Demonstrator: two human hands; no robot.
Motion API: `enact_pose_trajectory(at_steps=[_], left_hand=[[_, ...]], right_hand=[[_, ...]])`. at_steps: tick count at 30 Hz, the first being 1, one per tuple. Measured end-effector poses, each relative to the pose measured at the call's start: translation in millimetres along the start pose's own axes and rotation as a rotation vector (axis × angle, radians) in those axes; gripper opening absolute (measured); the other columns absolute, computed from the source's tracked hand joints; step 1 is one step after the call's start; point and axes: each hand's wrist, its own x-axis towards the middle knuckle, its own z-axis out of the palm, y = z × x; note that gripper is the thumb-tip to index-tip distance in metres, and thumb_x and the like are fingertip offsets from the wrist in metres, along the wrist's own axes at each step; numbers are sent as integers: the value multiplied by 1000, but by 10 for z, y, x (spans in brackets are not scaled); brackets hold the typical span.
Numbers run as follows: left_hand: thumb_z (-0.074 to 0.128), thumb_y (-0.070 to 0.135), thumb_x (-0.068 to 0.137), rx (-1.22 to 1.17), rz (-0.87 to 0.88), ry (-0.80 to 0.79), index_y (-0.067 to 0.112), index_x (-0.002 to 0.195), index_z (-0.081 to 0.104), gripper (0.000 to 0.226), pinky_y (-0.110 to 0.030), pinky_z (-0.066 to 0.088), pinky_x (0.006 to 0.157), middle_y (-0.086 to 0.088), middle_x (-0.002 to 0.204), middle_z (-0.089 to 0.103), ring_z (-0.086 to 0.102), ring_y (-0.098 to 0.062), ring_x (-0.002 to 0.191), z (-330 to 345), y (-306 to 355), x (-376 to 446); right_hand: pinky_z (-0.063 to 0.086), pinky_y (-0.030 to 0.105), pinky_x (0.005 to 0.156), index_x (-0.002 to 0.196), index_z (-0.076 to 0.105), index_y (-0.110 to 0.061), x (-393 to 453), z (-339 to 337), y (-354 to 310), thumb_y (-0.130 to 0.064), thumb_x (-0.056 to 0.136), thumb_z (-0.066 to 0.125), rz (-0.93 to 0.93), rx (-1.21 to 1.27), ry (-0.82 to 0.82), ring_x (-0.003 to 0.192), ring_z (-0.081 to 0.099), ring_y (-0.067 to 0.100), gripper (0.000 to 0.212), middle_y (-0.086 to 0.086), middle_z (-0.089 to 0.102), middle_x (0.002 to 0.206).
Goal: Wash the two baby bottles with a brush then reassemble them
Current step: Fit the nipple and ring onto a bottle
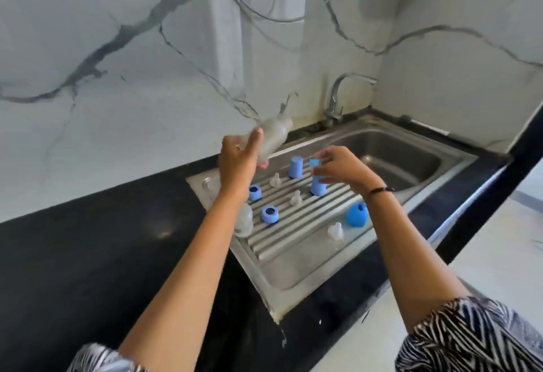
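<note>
Over the draining board [296, 266], the left hand [235, 163] gripped one clear bottle [273, 136] while the right hand [340, 170] pinched a small blue piece [315, 163], with rings, teats and the second bottle [244, 221] lying loose, so reassembly seemed barely begun.

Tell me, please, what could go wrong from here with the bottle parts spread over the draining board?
The left hand holds a clear bottle tilted in the air; it looks wet, so it might slip onto the draining board. The right hand pinches a small blue piece directly above an upright blue cap, which a careless move could topple. The second bottle lies close under the left forearm and could be nudged.
</note>
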Motion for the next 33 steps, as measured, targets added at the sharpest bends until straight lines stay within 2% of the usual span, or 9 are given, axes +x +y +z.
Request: enact_pose_trajectory(at_steps=[2,5,9,13,15,19,22,27,33], left_hand=[[56,65,79,-39,7,-23,4,99,54,64,-34,51,69,-4,88,61,63,-23,80,127,-143,-198],[63,44,86,-15,-41,-148,15,112,50,41,-35,51,84,-3,108,60,60,-21,97,269,-409,-507],[70,26,84,306,92,-321,8,138,35,68,-37,47,93,-10,132,53,55,-25,115,401,-808,-771],[72,27,81,596,10,-435,6,135,37,68,-33,40,89,-14,130,52,45,-33,123,450,-1062,-828],[70,31,81,660,-124,-483,9,138,33,71,-35,39,93,-14,133,49,36,-35,128,458,-1121,-864],[73,25,79,611,-242,-484,12,141,30,77,-43,39,102,-11,138,45,40,-33,129,491,-1207,-951],[73,26,75,584,-301,-434,14,138,33,76,-44,42,101,-9,134,49,44,-31,125,556,-1276,-983],[62,48,57,534,-332,-402,24,112,52,61,-46,53,87,1,106,63,57,-26,107,594,-1584,-915],[77,26,76,418,-390,-492,29,148,16,94,-47,29,113,2,150,23,19,-22,140,276,-977,-1058]], right_hand=[[59,32,75,109,57,-11,-51,71,124,2,85,61,-29,146,-63,83,64,23,27,17,56,103],[58,36,80,107,59,-14,-157,224,281,6,85,58,-86,174,-99,81,64,19,30,12,59,98],[55,47,80,95,64,-8,-216,431,609,-7,74,61,-97,-37,27,82,60,23,22,16,64,92],[38,24,73,95,64,-16,-315,562,817,3,74,61,-147,-185,40,88,52,15,29,-1,59,92],[37,24,75,100,63,-15,-368,623,914,1,75,63,-135,-235,61,94,51,15,29,0,59,100],[44,32,85,100,62,-8,-467,631,1061,0,77,64,-89,-233,95,98,55,22,24,7,63,105],[42,29,79,100,62,-5,-497,571,1107,-4,79,65,-97,-254,123,91,55,22,21,8,63,100],[35,14,66,101,60,-8,-478,467,1171,-6,83,65,-87,-218,102,84,49,13,19,-3,56,92],[46,28,84,103,61,-11,-430,384,1174,-10,84,65,-87,-102,150,95,56,21,19,10,62,103]])
